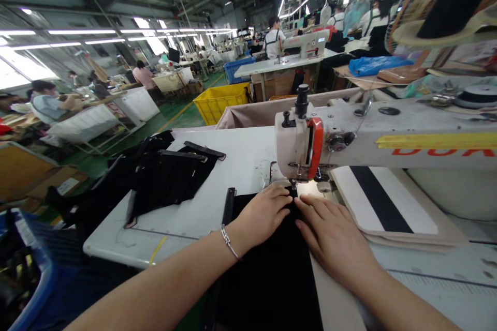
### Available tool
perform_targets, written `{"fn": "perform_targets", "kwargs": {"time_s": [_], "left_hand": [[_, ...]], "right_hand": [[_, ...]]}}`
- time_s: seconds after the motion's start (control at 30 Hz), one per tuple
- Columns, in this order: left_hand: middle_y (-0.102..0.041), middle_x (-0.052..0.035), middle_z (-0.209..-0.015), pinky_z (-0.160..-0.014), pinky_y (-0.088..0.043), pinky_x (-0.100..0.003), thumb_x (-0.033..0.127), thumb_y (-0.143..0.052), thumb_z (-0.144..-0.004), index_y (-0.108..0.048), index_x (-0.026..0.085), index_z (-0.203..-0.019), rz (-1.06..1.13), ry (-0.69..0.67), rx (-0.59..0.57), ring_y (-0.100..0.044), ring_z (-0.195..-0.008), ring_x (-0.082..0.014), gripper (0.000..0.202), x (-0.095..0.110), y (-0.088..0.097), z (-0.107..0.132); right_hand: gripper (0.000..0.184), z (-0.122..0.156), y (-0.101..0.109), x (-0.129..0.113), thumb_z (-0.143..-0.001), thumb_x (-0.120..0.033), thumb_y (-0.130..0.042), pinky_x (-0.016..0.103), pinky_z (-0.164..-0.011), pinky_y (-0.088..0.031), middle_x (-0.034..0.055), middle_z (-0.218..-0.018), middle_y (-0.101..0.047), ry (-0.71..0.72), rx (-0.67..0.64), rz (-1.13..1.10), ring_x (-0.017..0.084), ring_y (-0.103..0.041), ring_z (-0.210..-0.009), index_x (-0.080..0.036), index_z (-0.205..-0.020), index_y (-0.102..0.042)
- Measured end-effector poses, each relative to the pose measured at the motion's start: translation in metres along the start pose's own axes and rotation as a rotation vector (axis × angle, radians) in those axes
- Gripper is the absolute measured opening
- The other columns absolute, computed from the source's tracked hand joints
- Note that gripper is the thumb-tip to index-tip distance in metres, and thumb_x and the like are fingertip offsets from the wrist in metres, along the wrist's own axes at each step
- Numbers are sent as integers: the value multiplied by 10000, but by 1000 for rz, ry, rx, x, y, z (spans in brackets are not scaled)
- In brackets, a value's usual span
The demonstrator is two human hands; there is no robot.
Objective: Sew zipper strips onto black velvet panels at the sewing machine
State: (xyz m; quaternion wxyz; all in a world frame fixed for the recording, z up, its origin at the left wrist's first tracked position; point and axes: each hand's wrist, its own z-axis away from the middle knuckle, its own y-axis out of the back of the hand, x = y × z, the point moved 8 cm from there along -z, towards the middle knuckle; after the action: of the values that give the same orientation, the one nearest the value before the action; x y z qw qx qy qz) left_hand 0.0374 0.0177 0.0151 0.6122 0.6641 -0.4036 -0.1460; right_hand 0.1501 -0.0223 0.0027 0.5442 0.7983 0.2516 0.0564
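At the far left, a blue plastic crate [27, 289] is sitting below the table edge. A loose heap of black fabric pieces [163, 176] is lying on the left part of the white work table [240, 160], partly hanging over its near left edge. Further back, a yellow plastic bin [221, 101] is standing on the green floor, and other people are sitting at benches well away.

A narrow black strip [228, 206] is lying just left of the left hand [264, 214], which is wearing a thin silver bracelet [229, 242] at the wrist. This hand is lying palm down with its fingers stretched out and held together, pressing flat on the black fabric panel [272, 274] without pinching any of it. The panel is running from the near table edge up to the needle area of the machine, and its far end is sitting right under the presser foot [294, 182].

The right hand [330, 238] is resting flat beside the left, its fingers straight and slightly spread, with the fingertips on the panel's right edge and nearly touching those of the left hand. It is gripping nothing.

Above both hands, the white industrial sewing machine [388, 139] is reaching across from the right, with a red-orange guard [315, 140] on its head. Just to the right, a flat white board with a black stripe [384, 199] is lying under the machine arm.
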Motion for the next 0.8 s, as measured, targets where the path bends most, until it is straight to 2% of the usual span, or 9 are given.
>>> {"fn": "perform_targets", "kwargs": {"time_s": [0.33,0.47,0.57,0.63,0.7,0.8], "left_hand": [[-578,-70,-1280,-1168,-330,-364,202,-486,-960,-568,148,-1227,-46,-53,8,-466,-1286,-181,284,-6,-8,-6],[-547,-96,-1337,-1188,-284,-399,174,-461,-967,-544,131,-1271,-70,-39,-27,-423,-1336,-194,318,-2,1,-3],[-470,-110,-1428,-1179,-263,-484,382,-546,-939,-519,167,-1317,13,-96,-175,-371,-1378,-240,435,23,12,26],[-424,-100,-1468,-1178,-255,-487,523,-612,-864,-508,200,-1329,97,-244,-289,-368,-1382,-244,576,52,16,60],[-464,-73,-1441,-1182,-257,-450,397,-592,-914,-524,219,-1304,86,-373,-319,-376,-1379,-215,434,75,16,93],[-551,-53,-1358,-1180,-252,-452,233,-511,-969,-563,210,-1245,-5,-476,-202,-379,-1374,-212,282,92,10,124]], "right_hand": [[458,-1,-6,1,-945,-354,-472,447,-1015,-409,94,-1318,-541,-11,-11,35,256,-487,-1190,-175,-1368,-476],[443,2,-3,-2,-948,-317,-469,454,-1021,-428,107,-1318,-541,-18,-4,43,256,-500,-1190,-154,-1359,-487],[401,26,8,-16,-954,-278,-445,432,-988,-477,101,-1295,-567,27,10,42,237,-532,-1165,-154,-1329,-519],[399,50,21,-31,-947,-239,-424,390,-946,-518,97,-1298,-575,102,38,49,222,-549,-1163,-153,-1322,-529],[401,72,32,-47,-934,-223,-414,343,-897,-549,96,-1294,-587,185,71,74,212,-566,-1160,-145,-1303,-549],[378,91,43,-60,-925,-231,-422,307,-841,-571,90,-1241,-629,261,100,127,204,-609,-1109,-151,-1249,-600]]}}
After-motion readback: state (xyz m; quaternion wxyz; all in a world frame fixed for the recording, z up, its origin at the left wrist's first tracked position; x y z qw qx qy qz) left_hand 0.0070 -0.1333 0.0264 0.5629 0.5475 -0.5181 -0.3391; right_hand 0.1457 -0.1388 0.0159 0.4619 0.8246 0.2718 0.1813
